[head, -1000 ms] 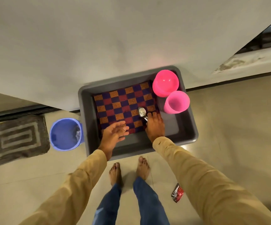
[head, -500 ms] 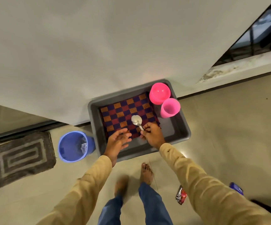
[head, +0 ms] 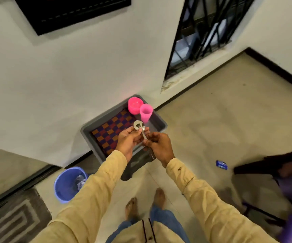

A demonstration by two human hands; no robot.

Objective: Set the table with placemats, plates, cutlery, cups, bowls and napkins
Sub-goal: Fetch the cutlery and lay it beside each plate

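Two hands now share the spoon [head: 138, 125], raised off the checked placemat [head: 110, 132] in the grey tub [head: 160, 123] where it lay a second ago; fingers of the right hand [head: 160, 146] pinch the handle, those of the left hand [head: 127, 142] the neck. Cutlery seems ready to carry.

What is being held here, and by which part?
A metal spoon: right hand pinches its handle, left hand grips the neck below its scoop.

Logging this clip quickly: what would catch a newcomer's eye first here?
The left hand and right hand hold a spoon up at centre frame. Behind it, a pink bowl and cup stand in the far corner of a grey tub, beside a chequered placemat.
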